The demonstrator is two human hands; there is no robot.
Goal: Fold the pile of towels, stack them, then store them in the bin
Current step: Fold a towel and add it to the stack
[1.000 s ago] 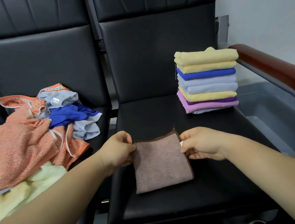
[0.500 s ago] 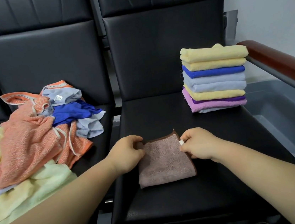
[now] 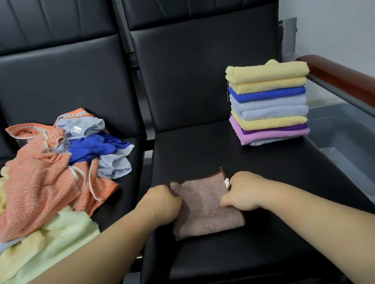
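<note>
A folded brown towel lies flat near the front of the black seat. My left hand grips its left edge with curled fingers. My right hand grips its right edge, just below a small white tag. At the back right of the same seat stands a stack of folded towels in yellow, blue, light blue and purple. An unfolded pile of towels, orange, blue, grey-blue and pale yellow, covers the seat to the left. The grey bin sits low on the right, beyond the armrest.
A wooden-topped armrest on a grey metal frame runs between the seat and the bin. Black seat backs rise behind both seats. A white wall stands at the right.
Both hands have closed in on the brown towel's side edges and slid slightly toward me. The towel now looks a little narrower and bunched between them.
</note>
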